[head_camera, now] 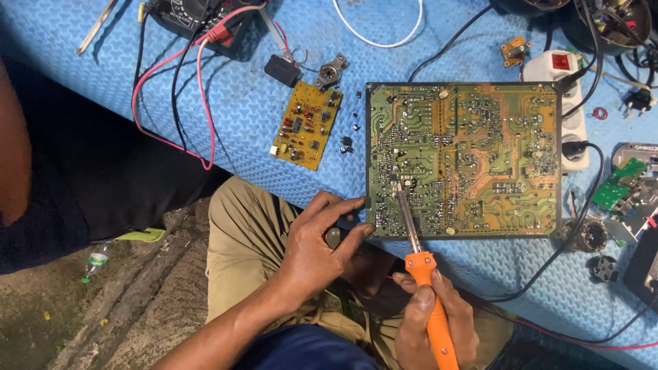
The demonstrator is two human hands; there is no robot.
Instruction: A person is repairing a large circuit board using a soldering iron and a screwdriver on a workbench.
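A large green and orange circuit board (473,157) lies solder side up on a blue textured mat (247,103). My left hand (322,240) grips the board's near left corner, thumb on the edge. My right hand (432,322) holds an orange-handled soldering iron (428,301), and its metal tip touches the board near the left side at about mid height. A dark round part shows under my left thumb; what it is I cannot tell.
A small yellow circuit board (305,125) lies left of the big one, with tiny loose parts between. A multimeter (199,20) with red and black leads sits at the top left. A white power strip (572,103), cables and other electronics crowd the right.
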